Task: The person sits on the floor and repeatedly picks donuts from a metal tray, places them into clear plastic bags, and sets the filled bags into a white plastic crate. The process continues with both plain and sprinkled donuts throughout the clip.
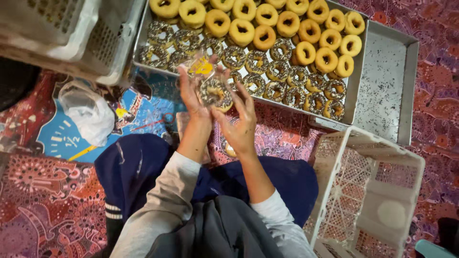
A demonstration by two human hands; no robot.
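The person sat on a patterned floor covering (48, 205), both hands raised in front of a metal tray (356, 91) of ring doughnuts. The left hand (193, 98) and the right hand (241, 122) together held one sprinkle-coated doughnut (215, 93), which sat inside a clear plastic wrapper (201, 64) bearing a yellow mark. The left grip was pinched on the wrapper's upper left side; the right grip had its fingers spread and laid against the doughnut's lower right edge. The held doughnut hung just above the tray's near rim, in front of the person's knees. On the tray, the far rows carried yellow-glazed doughnuts (267, 24), and the near rows carried dark sprinkled doughnuts (287, 79). A second metal tray (389, 71) lay tucked under the first on its right side, its bottom bare. A white lattice crate (368, 191) stood beside the right knee, and another white crate (71, 33) stood at upper left. A crumpled clear plastic bag (88, 112) lay on the floor covering to the left, well apart from both hands.
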